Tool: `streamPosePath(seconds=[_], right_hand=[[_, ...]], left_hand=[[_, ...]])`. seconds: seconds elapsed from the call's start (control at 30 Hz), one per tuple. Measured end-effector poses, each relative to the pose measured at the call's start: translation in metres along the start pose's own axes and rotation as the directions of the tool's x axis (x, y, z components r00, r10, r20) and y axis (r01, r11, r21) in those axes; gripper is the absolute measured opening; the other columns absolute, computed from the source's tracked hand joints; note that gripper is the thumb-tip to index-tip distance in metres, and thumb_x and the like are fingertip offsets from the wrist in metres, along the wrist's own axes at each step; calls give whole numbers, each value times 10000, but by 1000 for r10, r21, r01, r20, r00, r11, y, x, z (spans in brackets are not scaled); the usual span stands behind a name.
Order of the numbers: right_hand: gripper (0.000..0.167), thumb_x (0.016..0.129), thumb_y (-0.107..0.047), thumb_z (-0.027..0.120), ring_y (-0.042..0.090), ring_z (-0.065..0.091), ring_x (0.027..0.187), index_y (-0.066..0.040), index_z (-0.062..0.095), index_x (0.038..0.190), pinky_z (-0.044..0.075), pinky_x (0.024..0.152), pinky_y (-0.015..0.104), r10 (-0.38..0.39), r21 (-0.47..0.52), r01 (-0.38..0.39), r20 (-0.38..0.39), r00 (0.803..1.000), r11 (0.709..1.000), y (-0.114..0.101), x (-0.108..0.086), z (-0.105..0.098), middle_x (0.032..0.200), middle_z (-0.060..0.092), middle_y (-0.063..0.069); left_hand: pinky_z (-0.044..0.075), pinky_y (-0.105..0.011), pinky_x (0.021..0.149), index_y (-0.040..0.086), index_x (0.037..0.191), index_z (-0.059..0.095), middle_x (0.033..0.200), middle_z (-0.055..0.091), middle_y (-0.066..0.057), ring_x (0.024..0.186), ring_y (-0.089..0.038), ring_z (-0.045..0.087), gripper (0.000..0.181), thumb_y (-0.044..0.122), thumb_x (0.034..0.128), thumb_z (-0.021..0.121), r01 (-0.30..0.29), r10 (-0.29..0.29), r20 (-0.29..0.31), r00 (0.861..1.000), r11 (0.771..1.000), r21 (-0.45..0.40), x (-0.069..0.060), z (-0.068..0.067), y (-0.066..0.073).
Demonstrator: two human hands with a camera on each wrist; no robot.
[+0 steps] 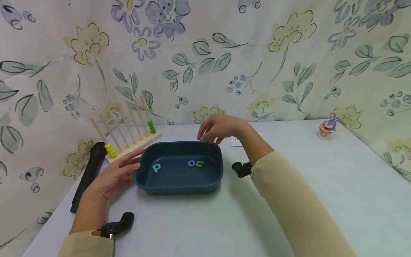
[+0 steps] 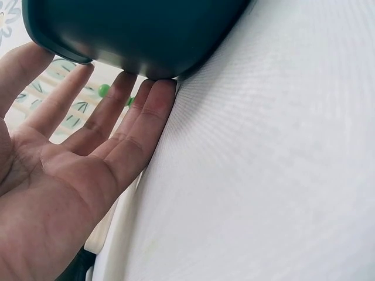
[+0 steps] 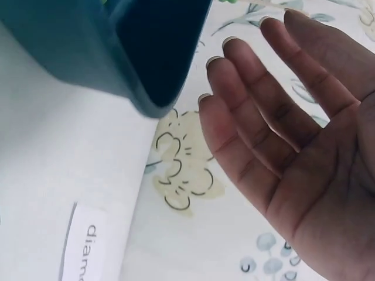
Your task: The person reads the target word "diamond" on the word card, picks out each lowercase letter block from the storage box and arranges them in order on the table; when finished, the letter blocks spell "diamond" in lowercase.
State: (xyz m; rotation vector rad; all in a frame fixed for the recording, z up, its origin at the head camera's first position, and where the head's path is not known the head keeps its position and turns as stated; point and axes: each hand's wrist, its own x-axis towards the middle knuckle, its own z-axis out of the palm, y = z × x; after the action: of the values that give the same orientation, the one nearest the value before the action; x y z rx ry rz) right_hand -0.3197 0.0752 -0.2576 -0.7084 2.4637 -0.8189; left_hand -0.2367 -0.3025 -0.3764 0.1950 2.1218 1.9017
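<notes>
A dark blue basin [image 1: 179, 189] stands on the white table, holding a teal letter P [image 1: 156, 167], a purple letter o [image 1: 191, 163] and a green letter [image 1: 199, 164] shaped like n or u. My left hand [image 1: 120, 175] touches the basin's left side with fingers extended, its fingertips against the outer wall in the left wrist view. Above the basin's far right corner hovers my right hand [image 1: 221, 127]; its fingers are loosely bent, and the right wrist view shows nothing in them. A paper strip [image 3: 85, 246] printed "diam..." lies beyond that corner, partly hidden by the right arm in the head view.
A wooden peg rack [image 1: 135, 146] with yellow and green beads stands behind the basin at left. Beside it lies a long black object [image 1: 90, 175]. A purple rabbit figurine [image 1: 329, 125] sits at the far right. Patterned fabric [image 1: 205, 71] hangs behind the table.
</notes>
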Motion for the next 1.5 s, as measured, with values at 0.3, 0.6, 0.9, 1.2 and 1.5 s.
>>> streamPosePath(seconds=[0.3, 0.6, 0.9, 1.2, 1.5], right_hand=[[211, 978, -214, 687, 225, 699, 970, -155, 767, 1164, 593, 827, 375, 41, -11, -41, 18, 999, 999, -12, 18, 12, 1084, 743, 53], [232, 976, -205, 696, 223, 721, 1028, -135, 776, 1183, 596, 840, 388, 41, 14, -42, 75, 996, 999, -14, 34, 30, 1091, 755, 22], [289, 968, -141, 693, 229, 694, 1140, -135, 745, 1253, 568, 956, 461, 47, 21, -52, 209, 977, 998, -16, 46, 39, 1262, 742, 55], [333, 915, -59, 747, 188, 658, 1130, -212, 768, 1209, 582, 930, 444, 149, -146, -118, 224, 963, 982, -23, 52, 49, 1291, 705, 6], [354, 864, 12, 788, 201, 652, 1054, -202, 781, 1146, 558, 977, 422, 163, -241, -115, 189, 968, 964, -26, 55, 58, 1118, 696, 6]], left_hand=[[547, -289, 952, 237, 1606, 384, 1492, 443, -49, 1190, -112, 624, 580, 214, 1063, 586, -5, 5, -1, 1000, 1000, 7, 4, 2, 3], [544, -294, 957, 234, 1606, 385, 1573, 373, -148, 1200, -119, 620, 582, 211, 1061, 587, -1, 1, 2, 1000, 1000, 8, 5, 5, 4], [540, -287, 960, 234, 1613, 373, 1625, 316, -188, 1205, -101, 616, 590, 215, 1063, 585, 9, -9, -8, 1000, 1000, 12, 3, 4, 3], [545, -293, 955, 224, 1610, 379, 1597, 347, -180, 1194, -113, 623, 587, 203, 1061, 586, 3, -3, -15, 1000, 1000, 2, 2, 3, 2], [540, -292, 959, 205, 1624, 346, 1635, 292, -218, 1200, -117, 612, 604, 209, 1066, 575, 2, -2, -12, 1000, 1000, 12, 1, 4, 3]])
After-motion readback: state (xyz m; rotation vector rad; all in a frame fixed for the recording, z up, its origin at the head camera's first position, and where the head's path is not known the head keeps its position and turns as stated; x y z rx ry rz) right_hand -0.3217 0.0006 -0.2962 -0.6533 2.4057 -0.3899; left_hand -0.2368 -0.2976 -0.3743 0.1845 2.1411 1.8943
